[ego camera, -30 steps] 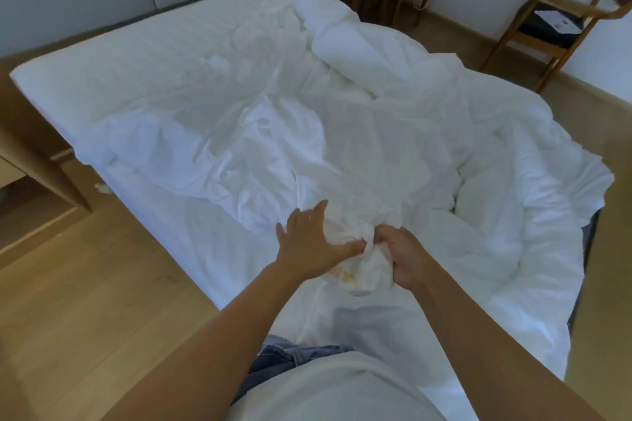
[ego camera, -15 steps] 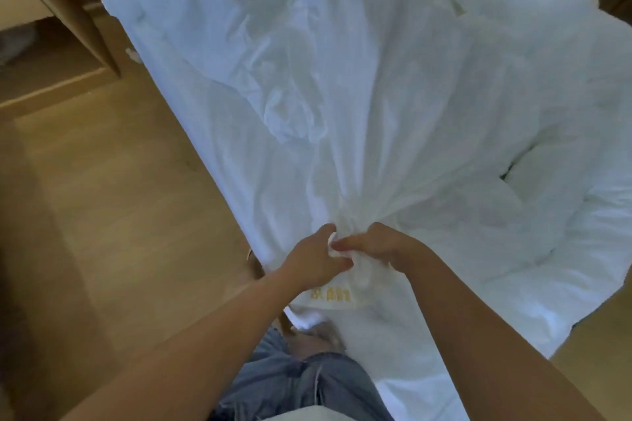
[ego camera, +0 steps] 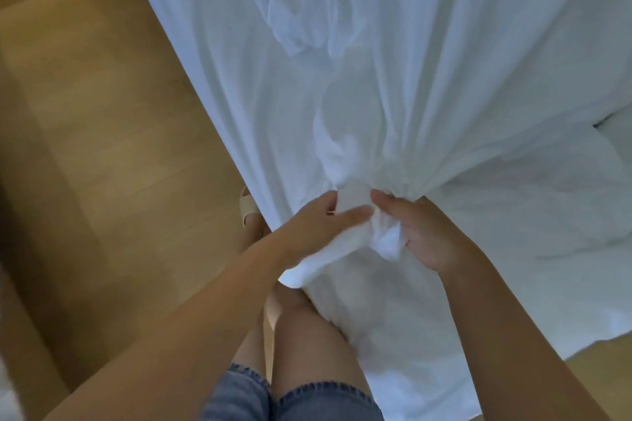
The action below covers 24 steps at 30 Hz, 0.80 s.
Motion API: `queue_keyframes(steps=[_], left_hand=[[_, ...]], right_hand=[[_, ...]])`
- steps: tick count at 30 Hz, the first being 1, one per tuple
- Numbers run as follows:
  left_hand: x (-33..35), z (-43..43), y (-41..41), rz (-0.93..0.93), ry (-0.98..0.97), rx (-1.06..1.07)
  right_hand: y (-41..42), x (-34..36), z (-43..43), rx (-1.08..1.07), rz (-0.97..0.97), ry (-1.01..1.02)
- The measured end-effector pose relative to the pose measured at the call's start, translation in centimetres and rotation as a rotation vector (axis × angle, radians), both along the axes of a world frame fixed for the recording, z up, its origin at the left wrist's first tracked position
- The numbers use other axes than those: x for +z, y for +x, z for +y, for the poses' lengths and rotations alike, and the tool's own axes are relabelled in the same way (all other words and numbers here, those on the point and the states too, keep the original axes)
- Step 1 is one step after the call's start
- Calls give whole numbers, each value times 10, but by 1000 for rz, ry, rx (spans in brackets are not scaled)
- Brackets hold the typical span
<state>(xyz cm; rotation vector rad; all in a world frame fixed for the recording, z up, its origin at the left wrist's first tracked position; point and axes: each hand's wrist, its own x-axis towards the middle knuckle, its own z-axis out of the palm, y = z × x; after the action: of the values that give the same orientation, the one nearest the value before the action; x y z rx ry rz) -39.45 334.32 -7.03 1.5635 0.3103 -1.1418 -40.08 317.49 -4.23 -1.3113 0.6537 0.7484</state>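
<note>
A large white bed sheet (ego camera: 393, 79) covers the bed and fills most of the head view, with folds fanning out from one bunched corner (ego camera: 362, 215). My left hand (ego camera: 318, 225) holds that bunched corner from the left, thumb laid across the cloth. My right hand (ego camera: 420, 232) grips the same bunch from the right, palm turned toward me. Loose cloth hangs below my hands over my legs.
Light wooden floor (ego camera: 102, 147) lies to the left of the bed. My legs in denim shorts (ego camera: 290, 400) and a pale slipper (ego camera: 248, 208) stand close against the bed's edge. A rumpled white duvet (ego camera: 581, 181) lies at the right.
My head has tipped down, so the room and chairs have left the view. Both hands have pulled the bunched sheet corner toward me, and the sheet is now stretched taut in folds.
</note>
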Motion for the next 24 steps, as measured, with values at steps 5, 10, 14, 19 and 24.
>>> queue_keyframes(steps=[5, 10, 14, 19, 24], left_hand=[[0, -21, 16, -155, 97, 456], [4, -43, 31, -188, -52, 591], [2, -27, 45, -328, 247, 559], [2, 2, 51, 343, -104, 600], [-6, -6, 29, 329, 24, 462]], right_hand=[[17, 12, 5, 167, -64, 157], [22, 11, 10, 127, -78, 117], [10, 2, 12, -23, -106, -10], [15, -6, 8, -28, -14, -41], [27, -4, 13, 7, -2, 48]])
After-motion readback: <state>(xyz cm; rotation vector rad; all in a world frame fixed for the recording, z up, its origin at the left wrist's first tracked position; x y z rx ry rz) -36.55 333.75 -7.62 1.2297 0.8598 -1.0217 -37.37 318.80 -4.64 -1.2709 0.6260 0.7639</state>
